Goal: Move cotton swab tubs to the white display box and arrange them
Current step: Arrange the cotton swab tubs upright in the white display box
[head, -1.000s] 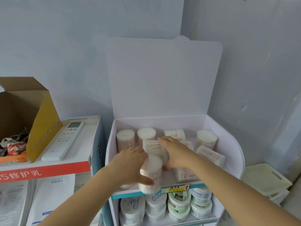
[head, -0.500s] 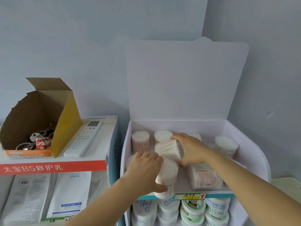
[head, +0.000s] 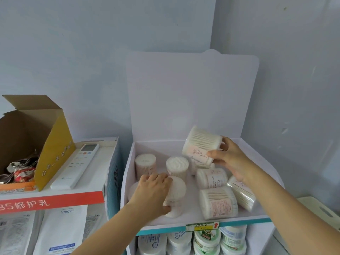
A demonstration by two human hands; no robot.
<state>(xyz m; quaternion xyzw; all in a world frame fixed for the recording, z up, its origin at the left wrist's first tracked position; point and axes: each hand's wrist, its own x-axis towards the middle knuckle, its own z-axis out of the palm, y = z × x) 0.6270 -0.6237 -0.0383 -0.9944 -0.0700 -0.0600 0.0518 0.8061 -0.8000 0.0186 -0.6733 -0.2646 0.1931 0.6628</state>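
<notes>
The white display box stands open, its tall lid against the wall. My right hand grips a clear tub of cotton swabs, tilted on its side in the air above the box's back right. My left hand wraps an upright tub at the front left of the box. Two tubs stand upright at the back, one on the left and one beside it. Several more tubs lie on their sides at the right, partly under my right forearm.
A white remote control lies on the shelf left of the box, beside an open brown and yellow carton of small items. Round jars fill the shelf below the box. A pale bin sits at the lower right.
My right hand has lifted its tub up and to the right, out from among the others. My left hand stays on the front left tub. The camera has shifted.
</notes>
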